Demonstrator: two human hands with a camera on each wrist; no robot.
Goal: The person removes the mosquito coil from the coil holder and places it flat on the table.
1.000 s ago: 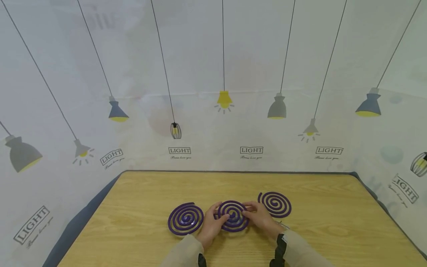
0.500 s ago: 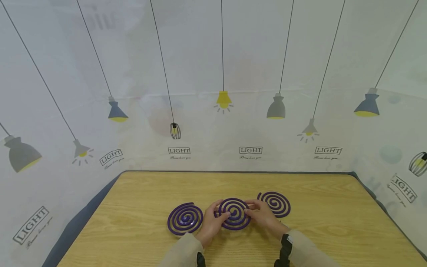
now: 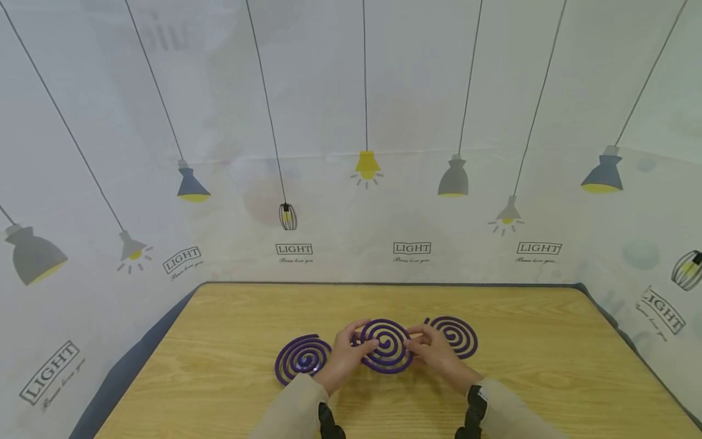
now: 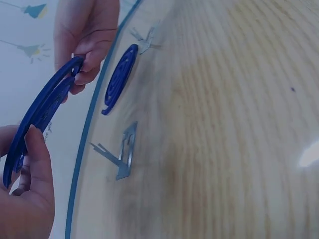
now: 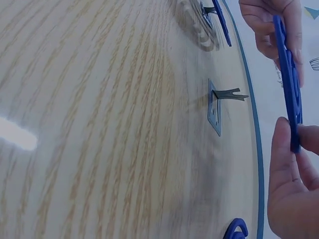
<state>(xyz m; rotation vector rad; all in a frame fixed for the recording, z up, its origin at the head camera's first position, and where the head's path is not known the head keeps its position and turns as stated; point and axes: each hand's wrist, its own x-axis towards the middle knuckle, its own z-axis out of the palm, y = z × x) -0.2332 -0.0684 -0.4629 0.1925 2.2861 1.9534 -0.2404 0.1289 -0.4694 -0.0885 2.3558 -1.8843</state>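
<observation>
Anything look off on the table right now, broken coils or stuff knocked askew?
Nothing looks broken. The middle coil is held tilted up off the table between the left hand and right hand; the left coil and right coil lie flat. A small metal stand sits under the lifted coil with one prong bent up.

The head view looks forward and down over the table. Both wrist views sit close, skimming the tabletop, sharing the raised coil and metal stand.
</observation>
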